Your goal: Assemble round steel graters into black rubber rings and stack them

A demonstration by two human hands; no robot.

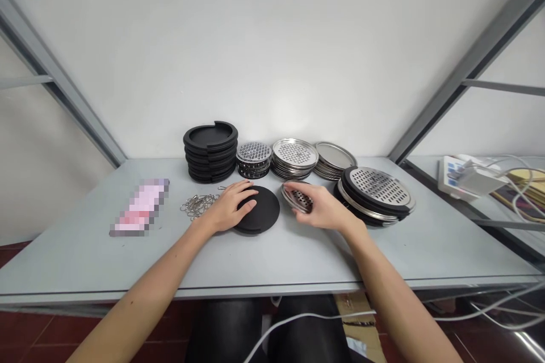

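Far left of the action, a heap of wire clips [198, 205] is seen on the grey bench [63, 255], back from its front edge. Next along, the left hand [232, 208] is laid open, palm down, its fingertips resting on a flat round black disc [264, 210], which lies mostly to the hand's right. Just right of that disc, a perforated steel disc [298, 199] is gripped at a tilt by the right hand [323, 207], clearly the nearer hand. Farther right, near the bench's back edge, a stack of black rings topped with perforated steel [377, 187] is seen.
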